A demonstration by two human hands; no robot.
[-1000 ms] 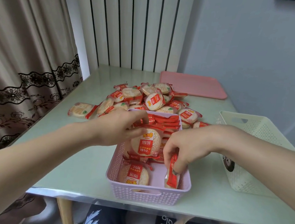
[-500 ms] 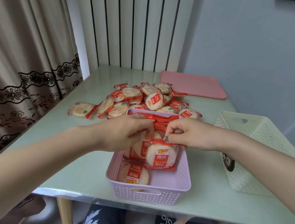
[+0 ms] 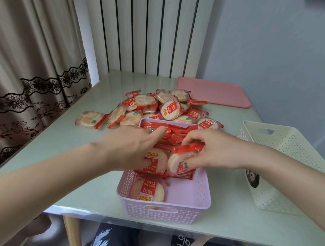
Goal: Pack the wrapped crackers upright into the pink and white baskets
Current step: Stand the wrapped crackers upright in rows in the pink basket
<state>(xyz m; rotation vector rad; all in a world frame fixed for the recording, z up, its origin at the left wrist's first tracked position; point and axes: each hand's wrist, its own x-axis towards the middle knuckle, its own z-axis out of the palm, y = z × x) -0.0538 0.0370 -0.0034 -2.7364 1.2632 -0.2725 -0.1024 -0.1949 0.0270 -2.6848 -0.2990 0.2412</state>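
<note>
At the far left, a brown curtain (image 3: 22,66) with a dark lace band is hanging beside the pale green table (image 3: 72,163), and 1 wrapped cracker (image 3: 90,119) is lying flat on its own, apart from the rest. Next to it, the loose pile of wrapped crackers (image 3: 159,106) is sitting on the table just behind the pink basket (image 3: 195,197).

Your left hand (image 3: 132,149) is reaching over the basket's left wall, index finger stretched onto the red wrapper tops of the upright row of crackers (image 3: 176,133) at the far end, thumb pressing the face of the front packet (image 3: 156,161) of that row. The fingers are lying extended against the packets rather than curling round any of them.

In the near end of the basket, 1 packet is lying flat (image 3: 148,190) on the floor.

Your right hand (image 3: 211,150) is pinching a wrapped cracker (image 3: 181,159) between thumb and fingers, holding it on edge, slightly tilted, just right of the front packet and touching the row.

Behind, a pink tray (image 3: 214,91) is lying near the wall. At the right, the white basket (image 3: 271,155) is standing well apart from the pink one; whether it holds anything cannot be told. Under the glass edge, you are sitting in dark shorts (image 3: 115,243).
</note>
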